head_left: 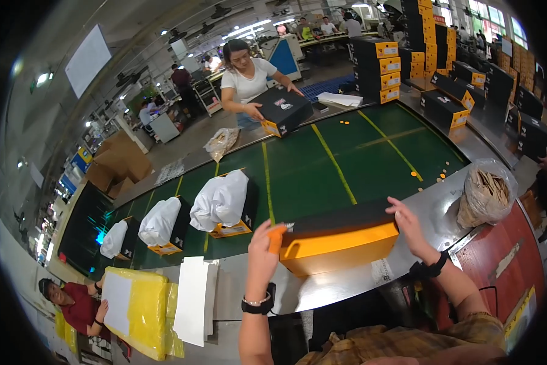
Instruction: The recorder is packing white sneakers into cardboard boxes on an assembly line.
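A black and orange shoebox point(340, 240) stands at the near edge of the green conveyor belt, its plain orange face toward me and its black part on the far side. My left hand point(262, 246) grips its left end, with something orange showing at the fingers. At the right end, the fingers of my right hand point(407, 224) are bent around the box's corner. Farther left on the belt sit several open shoeboxes point(229, 230) with white tissue paper point(221, 198) bulging out. The inside of the box between my hands is hidden from view.
Across the belt point(310, 164), a co-worker holds a black shoebox point(282, 108). Stacked boxes point(377, 73) rise at the far right. A clear bag of small tan pieces point(485, 193) lies right of me; white sheets point(194, 298) and a yellow plastic-wrapped bundle point(142, 310) lie left.
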Demonstrator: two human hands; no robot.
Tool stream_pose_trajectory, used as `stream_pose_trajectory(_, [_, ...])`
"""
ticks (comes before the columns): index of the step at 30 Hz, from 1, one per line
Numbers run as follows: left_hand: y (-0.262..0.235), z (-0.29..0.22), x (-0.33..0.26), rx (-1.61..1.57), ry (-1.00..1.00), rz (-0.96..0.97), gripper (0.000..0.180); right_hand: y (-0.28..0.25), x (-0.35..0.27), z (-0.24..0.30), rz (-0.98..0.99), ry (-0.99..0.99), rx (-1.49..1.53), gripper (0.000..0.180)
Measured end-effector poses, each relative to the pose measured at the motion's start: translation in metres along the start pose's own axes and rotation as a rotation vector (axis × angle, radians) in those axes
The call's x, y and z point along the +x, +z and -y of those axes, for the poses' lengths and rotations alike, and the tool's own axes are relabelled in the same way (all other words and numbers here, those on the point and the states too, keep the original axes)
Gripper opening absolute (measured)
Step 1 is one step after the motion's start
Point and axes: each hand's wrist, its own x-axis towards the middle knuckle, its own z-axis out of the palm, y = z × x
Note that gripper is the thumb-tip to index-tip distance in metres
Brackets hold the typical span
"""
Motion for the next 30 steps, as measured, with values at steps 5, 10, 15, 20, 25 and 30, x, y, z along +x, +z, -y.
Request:
stream_pose_trajectory(5, [0.032,0.032,-0.068,-0.037,-0.068,-0.012,0.034,0.011,-0.027,-0.026,-0.034,-0.270,-0.317,0.033])
stream_pose_trajectory(10, [0.040,0.035,-0.072,-0.084,-0.041,-0.139,0.031,0.008,0.012,0.033,0.406,-0.483,-1.054,0.060])
stream_pose_trajectory(15, [0.047,0.013,-0.064,-0.052,0.005,-0.054,0.030,0.034,0.056,0.037,0.653,-0.460,-1.030,0.094])
stream_pose_trajectory(20, [0.019,0.033,-0.097,-0.213,-0.321,-0.173,0.038,0.026,0.051,0.038,0.604,-0.638,-0.942,0.098])
stream_pose_trajectory(25, [-0.010,-0.005,-0.099,-0.277,-0.520,0.057,0.050,-0.142,0.075,0.091,0.327,-0.665,-1.300,0.089])
stream_pose_trajectory(30, [-0.021,-0.007,-0.097,-0.290,-0.739,-0.032,0.048,-0.307,0.077,0.097,-0.545,-0.411,-2.016,0.090])
